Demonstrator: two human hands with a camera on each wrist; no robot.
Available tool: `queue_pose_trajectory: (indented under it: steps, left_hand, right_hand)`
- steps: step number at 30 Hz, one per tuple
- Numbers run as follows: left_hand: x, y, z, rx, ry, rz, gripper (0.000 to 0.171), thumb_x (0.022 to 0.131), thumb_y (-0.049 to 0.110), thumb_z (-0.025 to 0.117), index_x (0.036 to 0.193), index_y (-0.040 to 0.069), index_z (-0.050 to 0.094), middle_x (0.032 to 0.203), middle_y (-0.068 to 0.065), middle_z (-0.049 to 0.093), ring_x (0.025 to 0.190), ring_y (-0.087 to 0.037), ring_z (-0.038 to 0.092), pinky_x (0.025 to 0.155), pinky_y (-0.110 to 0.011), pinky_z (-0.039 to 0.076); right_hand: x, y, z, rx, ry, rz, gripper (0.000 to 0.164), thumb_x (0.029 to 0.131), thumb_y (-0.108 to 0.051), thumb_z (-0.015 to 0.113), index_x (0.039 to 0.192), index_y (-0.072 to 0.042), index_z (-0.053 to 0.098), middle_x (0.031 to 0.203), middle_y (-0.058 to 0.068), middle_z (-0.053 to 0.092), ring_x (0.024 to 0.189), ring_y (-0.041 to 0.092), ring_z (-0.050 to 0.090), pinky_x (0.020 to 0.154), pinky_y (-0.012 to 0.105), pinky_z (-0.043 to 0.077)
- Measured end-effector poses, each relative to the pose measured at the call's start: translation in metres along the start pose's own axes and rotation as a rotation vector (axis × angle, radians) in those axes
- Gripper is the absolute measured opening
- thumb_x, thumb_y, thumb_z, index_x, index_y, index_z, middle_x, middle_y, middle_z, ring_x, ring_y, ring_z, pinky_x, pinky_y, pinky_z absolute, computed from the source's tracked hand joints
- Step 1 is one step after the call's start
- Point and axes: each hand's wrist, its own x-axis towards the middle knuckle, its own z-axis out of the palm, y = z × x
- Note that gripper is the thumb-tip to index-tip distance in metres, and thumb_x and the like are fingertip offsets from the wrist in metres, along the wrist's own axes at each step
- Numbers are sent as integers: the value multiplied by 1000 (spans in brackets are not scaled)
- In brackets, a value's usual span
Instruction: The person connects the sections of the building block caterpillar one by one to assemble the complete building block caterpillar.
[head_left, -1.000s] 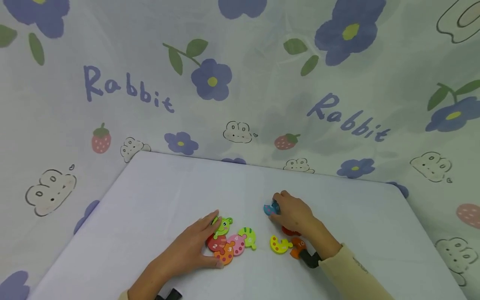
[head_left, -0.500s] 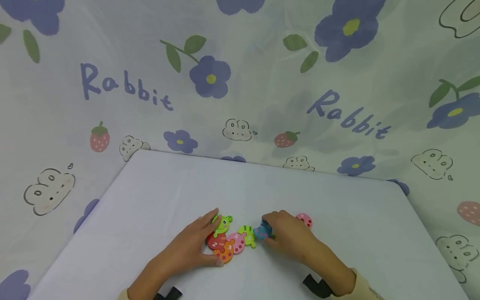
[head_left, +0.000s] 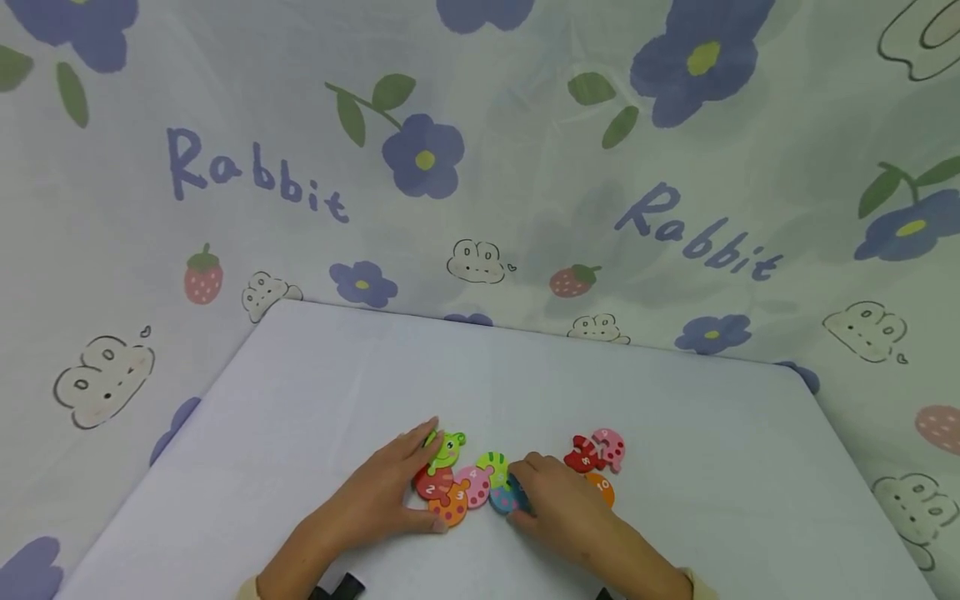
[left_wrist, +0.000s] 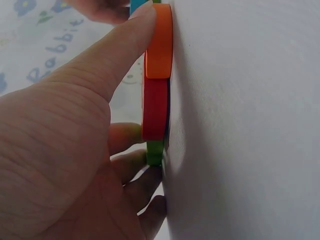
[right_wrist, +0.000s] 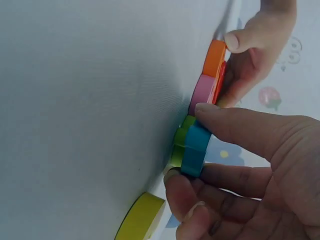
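Observation:
My left hand (head_left: pixel 371 504) holds the near-left side of a chain of jigsaw-like caterpillar pieces, its thumb on the orange piece (head_left: pixel 448 510) and its fingers round the smiling green head (head_left: pixel 447 450). Between and beyond these lie a red piece (head_left: pixel 432 483), a pink piece (head_left: pixel 474 486) and a striped green piece (head_left: pixel 492 463). My right hand (head_left: pixel 566 508) pinches a blue dotted piece (head_left: pixel 503 498) between thumb and fingers at the chain's right end. In the right wrist view the blue piece (right_wrist: pixel 196 147) touches green; whether it lies flat I cannot tell.
Right of the chain lie a red piece (head_left: pixel 583 455) joined to a pink one (head_left: pixel 609 446), and an orange piece (head_left: pixel 602 488) partly behind my right hand. A yellow piece (right_wrist: pixel 141 219) shows low in the right wrist view. White cloth (head_left: pixel 375 375) covers the table; a patterned curtain hangs behind.
My right hand has brought the blue piece left and nearer to me, from the far right side to the chain's end beside the striped green piece. The left hand has stayed put.

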Motion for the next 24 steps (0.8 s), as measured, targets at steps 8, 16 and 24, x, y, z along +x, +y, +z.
queue_pose_trajectory:
  steps: [8, 16, 24]
  left_hand:
    - [2, 2, -1, 12, 13, 10, 108, 76, 63, 87, 162, 16, 42, 172, 0, 25, 154, -34, 30, 120, -60, 33]
    - [3, 0, 1, 21, 7, 2, 109, 75, 63, 88, 162, 16, 42, 172, 0, 26, 154, -34, 30, 119, -60, 33]
    - [2, -1, 3, 29, 1, 0, 109, 74, 62, 88, 162, 17, 42, 172, 0, 25, 154, -34, 30, 119, -60, 34]
  right_hand:
    - [0, -1, 0, -5, 8, 23, 55, 81, -36, 92, 123, -7, 71, 107, 2, 67, 92, 15, 63, 85, 33, 62]
    - [0, -2, 5, -91, 27, 5, 56, 79, -41, 93, 120, -7, 74, 103, 2, 62, 89, 14, 56, 80, 28, 60]
    - [-12, 16, -14, 5, 51, 35, 62, 81, -34, 92, 134, -9, 70, 124, 4, 65, 111, 21, 60, 89, 38, 61]
